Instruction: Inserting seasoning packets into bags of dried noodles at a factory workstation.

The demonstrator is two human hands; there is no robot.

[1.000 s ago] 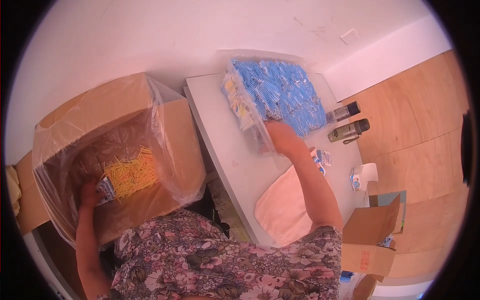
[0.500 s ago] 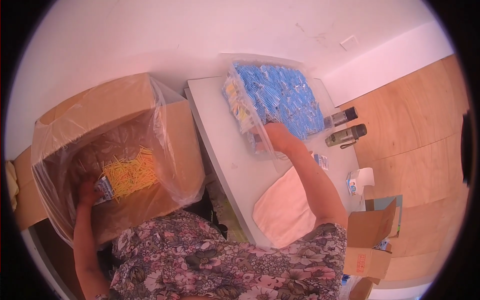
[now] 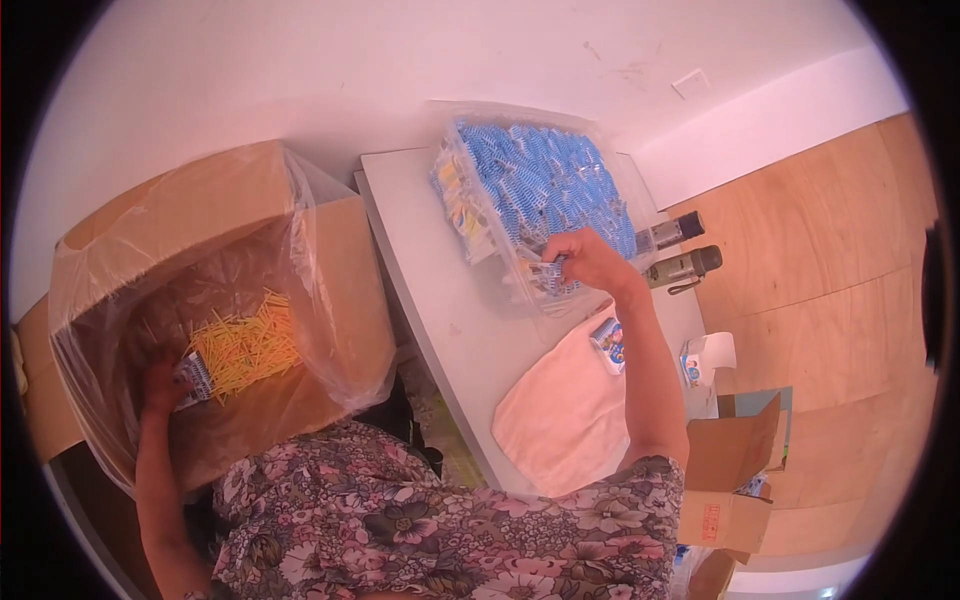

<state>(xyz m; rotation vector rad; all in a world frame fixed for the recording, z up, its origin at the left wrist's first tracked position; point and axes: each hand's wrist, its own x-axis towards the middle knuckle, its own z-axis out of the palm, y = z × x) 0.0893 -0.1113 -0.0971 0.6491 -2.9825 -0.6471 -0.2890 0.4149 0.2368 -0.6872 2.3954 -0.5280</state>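
Observation:
My left hand [image 3: 163,383] is down inside a large cardboard box [image 3: 345,262] lined with clear plastic. Its fingers are closed on the end of a blue-and-white packet [image 3: 198,378], though shadow hides part of them. Beside that packet lies a heap of thin yellow-orange sticks [image 3: 250,340]. At the near edge of a clear plastic bin [image 3: 500,292], my right hand [image 3: 592,262] pinches a small blue-and-white packet [image 3: 546,275] with thumb and fingers. Rows of similar blue packets [image 3: 540,180] fill the bin.
The bin stands on a white table [image 3: 420,240] against the wall. A pink cloth [image 3: 550,420] lies nearer, with a blue-and-white pack [image 3: 608,343] on it. Two flasks [image 3: 685,268] stand at the table's right side. An opened carton [image 3: 725,450] sits at the lower right.
My right hand has drawn up and out of the bin's near corner, now pinching a packet at its edge. The left hand stays at the packet in the box. The view has shifted slightly.

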